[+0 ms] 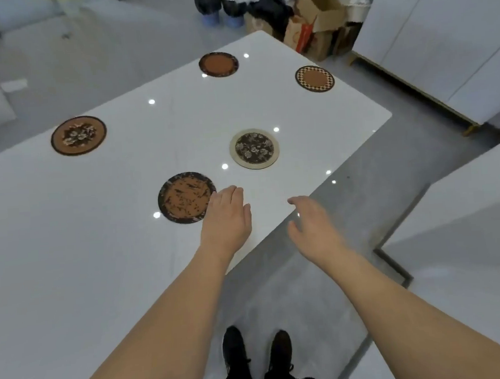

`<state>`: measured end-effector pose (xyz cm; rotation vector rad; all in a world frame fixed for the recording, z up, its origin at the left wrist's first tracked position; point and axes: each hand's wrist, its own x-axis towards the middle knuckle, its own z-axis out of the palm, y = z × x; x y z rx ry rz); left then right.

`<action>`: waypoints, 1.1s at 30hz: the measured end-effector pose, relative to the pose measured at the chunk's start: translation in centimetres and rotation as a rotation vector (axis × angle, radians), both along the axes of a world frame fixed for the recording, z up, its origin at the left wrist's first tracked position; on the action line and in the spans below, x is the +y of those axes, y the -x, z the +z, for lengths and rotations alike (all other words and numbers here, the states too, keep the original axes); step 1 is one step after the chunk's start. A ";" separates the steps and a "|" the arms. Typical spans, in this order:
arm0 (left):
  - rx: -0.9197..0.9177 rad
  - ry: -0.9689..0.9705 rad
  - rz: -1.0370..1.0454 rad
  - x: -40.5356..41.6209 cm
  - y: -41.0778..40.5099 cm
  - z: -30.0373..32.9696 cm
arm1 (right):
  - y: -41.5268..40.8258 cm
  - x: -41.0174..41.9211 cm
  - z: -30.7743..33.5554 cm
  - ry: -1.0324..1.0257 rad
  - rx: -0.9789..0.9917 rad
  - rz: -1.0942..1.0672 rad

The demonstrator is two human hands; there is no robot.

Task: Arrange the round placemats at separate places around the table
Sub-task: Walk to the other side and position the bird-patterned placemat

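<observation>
Several round placemats lie spread over a white table (97,229). Nearest is an orange mat with a dark patterned rim (185,197); my left hand (227,217) hovers at its right edge, fingers flat and together, holding nothing. A cream-rimmed dark floral mat (254,149) lies just beyond. An orange floral mat (78,135) sits at the far left, a plain orange mat (218,64) at the far end, and a checker-rimmed mat (314,78) near the far right edge. My right hand (313,226) hangs open over the table's right edge, empty.
The table's right edge runs diagonally past my hands, with grey floor and my shoes (257,351) below. Cardboard boxes and bags (314,22) are piled beyond the far end. White cabinets (439,43) stand at the right, and a white counter (468,233) at the near right.
</observation>
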<state>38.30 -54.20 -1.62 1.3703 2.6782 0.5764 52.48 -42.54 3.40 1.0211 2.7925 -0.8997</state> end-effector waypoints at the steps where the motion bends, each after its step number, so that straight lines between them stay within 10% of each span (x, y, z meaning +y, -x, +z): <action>1: -0.010 0.001 0.047 -1.1 0.8 -0.5 | 1.6 -0.3 -0.4 0.016 -0.011 0.043; 10: -0.118 0.114 0.481 -8.8 7.5 -5.6 | 14.9 -1.7 -7.5 0.126 -0.097 0.421; 18: -0.628 -0.041 1.043 -6.3 17.0 -9.0 | 25.1 0.7 -13.8 0.228 -0.156 0.122; 33: -0.573 -0.053 1.073 -10.1 19.6 -10.8 | 30.0 -2.8 -16.1 0.212 -0.165 0.140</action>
